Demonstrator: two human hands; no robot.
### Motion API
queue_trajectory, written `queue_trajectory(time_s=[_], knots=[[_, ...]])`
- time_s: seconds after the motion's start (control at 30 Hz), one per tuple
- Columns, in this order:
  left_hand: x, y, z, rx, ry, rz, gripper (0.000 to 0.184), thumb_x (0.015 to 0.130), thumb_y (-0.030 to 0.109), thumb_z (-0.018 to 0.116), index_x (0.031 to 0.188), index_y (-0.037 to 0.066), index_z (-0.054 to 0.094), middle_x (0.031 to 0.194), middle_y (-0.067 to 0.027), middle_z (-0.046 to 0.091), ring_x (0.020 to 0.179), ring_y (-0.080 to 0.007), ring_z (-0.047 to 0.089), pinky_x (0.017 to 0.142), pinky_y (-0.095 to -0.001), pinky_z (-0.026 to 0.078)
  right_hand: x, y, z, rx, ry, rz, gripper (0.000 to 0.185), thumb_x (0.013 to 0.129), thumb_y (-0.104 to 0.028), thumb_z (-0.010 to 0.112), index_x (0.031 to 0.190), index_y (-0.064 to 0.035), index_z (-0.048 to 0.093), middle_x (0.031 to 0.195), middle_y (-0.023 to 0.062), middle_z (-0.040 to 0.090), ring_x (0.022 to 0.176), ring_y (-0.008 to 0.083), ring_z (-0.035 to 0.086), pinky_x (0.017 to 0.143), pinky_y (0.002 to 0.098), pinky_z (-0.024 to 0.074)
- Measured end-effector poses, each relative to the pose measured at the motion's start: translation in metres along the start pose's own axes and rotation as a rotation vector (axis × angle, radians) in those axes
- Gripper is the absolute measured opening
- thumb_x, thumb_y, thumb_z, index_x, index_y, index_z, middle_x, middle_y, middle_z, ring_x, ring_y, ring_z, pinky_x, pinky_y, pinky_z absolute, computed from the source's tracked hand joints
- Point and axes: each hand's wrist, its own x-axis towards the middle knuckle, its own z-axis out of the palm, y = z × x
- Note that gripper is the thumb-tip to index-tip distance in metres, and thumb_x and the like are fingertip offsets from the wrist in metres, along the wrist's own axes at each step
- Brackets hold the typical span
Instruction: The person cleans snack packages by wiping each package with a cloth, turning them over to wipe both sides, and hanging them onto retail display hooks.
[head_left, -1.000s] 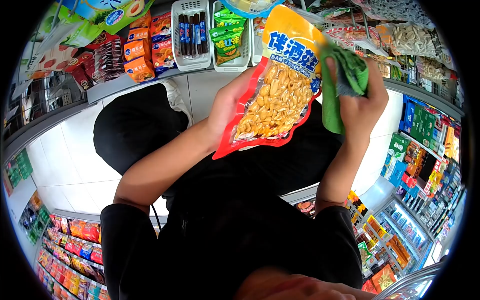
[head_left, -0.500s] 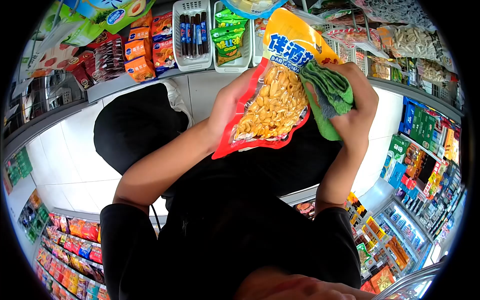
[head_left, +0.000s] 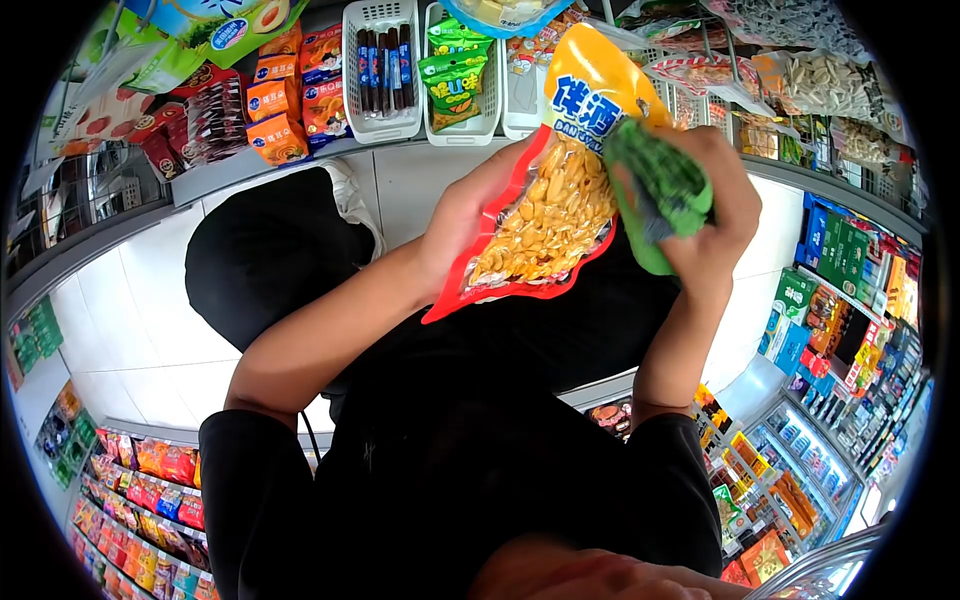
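A bag of peanuts (head_left: 550, 215), yellow at the top with a clear window and a red border, is held up in front of my body at a tilt. My left hand (head_left: 470, 215) grips its left edge, the fingers hidden behind the bag. In my right hand (head_left: 722, 205) is a folded green cloth (head_left: 660, 190) with a grey patch, pressed against the bag's right side. The cloth is a little blurred. Some of my right fingers are out of sight behind the bag and cloth.
Ahead is a shelf with white baskets (head_left: 385, 128) of dark stick snacks and green snack bags (head_left: 455, 85). Orange packets (head_left: 275, 120) lie left of them. Bagged dry goods (head_left: 815, 85) are at the right. Stocked shelves (head_left: 150, 490) stand behind me, near the white tiled floor (head_left: 130, 330).
The cloth and my right hand have shifted slightly down and right along the bag. The bag's top has tipped a little to the right, while my left hand keeps its hold.
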Motion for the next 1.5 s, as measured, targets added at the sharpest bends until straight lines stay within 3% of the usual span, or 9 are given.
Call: queue_trajectory(time_s=[0.23, 0.37, 0.5, 0.6, 0.77, 1.03, 1.17, 1.37, 1.5], knots=[[0.001, -0.003, -0.002, 0.122, -0.067, -0.041, 0.060, 0.110, 0.047, 0.037, 0.146, 0.001, 0.046, 0.136, -0.0118, 0.061, 0.119, -0.0207, 0.064, 0.105, -0.0341, 0.050, 0.002, -0.005, 0.008, -0.119, 0.234, 0.071, 0.033, 0.068, -0.008, 0.082, 0.099, 0.0009, 0.074, 0.086, 0.0116, 0.070, 0.074, 0.0245, 0.067, 0.068, 0.0282, 0.0515], [-0.001, -0.005, 0.016, 0.184, 0.126, -0.038, 0.059, 0.109, 0.048, 0.039, 0.143, 0.002, 0.049, 0.129, -0.0099, 0.064, 0.113, -0.0169, 0.064, 0.098, -0.0294, 0.050, -0.001, 0.000, 0.001, 0.005, -0.017, -0.097, 0.029, 0.075, -0.007, 0.085, 0.099, 0.0015, 0.073, 0.086, 0.0109, 0.070, 0.074, 0.0213, 0.067, 0.068, 0.0293, 0.0511], [0.001, 0.002, 0.011, 0.594, 0.073, -0.154, 0.062, 0.111, 0.044, 0.030, 0.155, 0.001, 0.035, 0.152, -0.0154, 0.050, 0.135, -0.0262, 0.055, 0.111, -0.0401, 0.046, 0.001, 0.001, 0.005, -0.158, 0.261, 0.096, 0.032, 0.072, -0.010, 0.081, 0.102, 0.0010, 0.074, 0.085, 0.0111, 0.069, 0.075, 0.0237, 0.067, 0.069, 0.0309, 0.0513], [0.004, -0.003, 0.009, 0.554, 0.109, -0.172, 0.066, 0.110, 0.049, 0.031, 0.156, 0.001, 0.035, 0.152, -0.0152, 0.050, 0.134, -0.0256, 0.056, 0.109, -0.0388, 0.047, 0.000, 0.003, 0.000, 0.013, -0.006, -0.060, 0.032, 0.074, -0.009, 0.083, 0.103, 0.0013, 0.074, 0.088, 0.0112, 0.071, 0.076, 0.0228, 0.067, 0.069, 0.0304, 0.0513], [0.010, -0.005, 0.004, 0.747, 0.109, -0.106, 0.064, 0.108, 0.056, 0.037, 0.146, 0.007, 0.050, 0.122, -0.0063, 0.069, 0.099, -0.0097, 0.067, 0.080, -0.0244, 0.054, 0.000, 0.000, 0.006, -0.119, 0.171, 0.063, 0.035, 0.073, -0.008, 0.083, 0.106, 0.0005, 0.074, 0.091, 0.0103, 0.072, 0.077, 0.0221, 0.068, 0.070, 0.0296, 0.0516], [0.010, -0.006, 0.003, 0.767, 0.176, -0.155, 0.067, 0.105, 0.061, 0.040, 0.140, 0.005, 0.054, 0.116, -0.0096, 0.069, 0.093, -0.0096, 0.067, 0.074, -0.0239, 0.054, 0.000, -0.002, 0.008, -0.043, 0.213, 0.178, 0.034, 0.073, -0.007, 0.085, 0.104, -0.0003, 0.073, 0.088, 0.0093, 0.071, 0.079, 0.0214, 0.069, 0.072, 0.0295, 0.0513], [0.008, -0.007, 0.004, 0.679, 0.195, -0.172, 0.067, 0.105, 0.060, 0.041, 0.138, 0.005, 0.057, 0.112, -0.0091, 0.071, 0.090, -0.0098, 0.067, 0.072, -0.0230, 0.054, -0.001, -0.005, 0.002, 0.088, -0.057, 0.083, 0.029, 0.079, 0.000, 0.083, 0.105, 0.0040, 0.071, 0.098, 0.0106, 0.073, 0.087, 0.0191, 0.069, 0.082, 0.0288, 0.0520], [0.009, -0.002, 0.006, 0.782, 0.198, -0.175, 0.066, 0.106, 0.058, 0.040, 0.143, 0.004, 0.053, 0.117, -0.0101, 0.070, 0.095, -0.0130, 0.069, 0.076, -0.0264, 0.057, -0.003, -0.002, 0.008, 0.033, 0.048, 0.081, 0.036, 0.073, -0.007, 0.085, 0.105, 0.0008, 0.073, 0.091, 0.0112, 0.071, 0.080, 0.0228, 0.068, 0.074, 0.0303, 0.0524], [0.005, -0.004, 0.007, 0.330, 0.152, -0.100, 0.050, 0.109, 0.044, 0.043, 0.133, 0.002, 0.055, 0.123, -0.0060, 0.066, 0.109, -0.0132, 0.065, 0.098, -0.0273, 0.051, 0.000, -0.001, 0.006, 0.106, -0.079, -0.044, 0.037, 0.072, -0.006, 0.087, 0.105, 0.0021, 0.072, 0.094, 0.0127, 0.072, 0.080, 0.0242, 0.068, 0.073, 0.0317, 0.0523]])
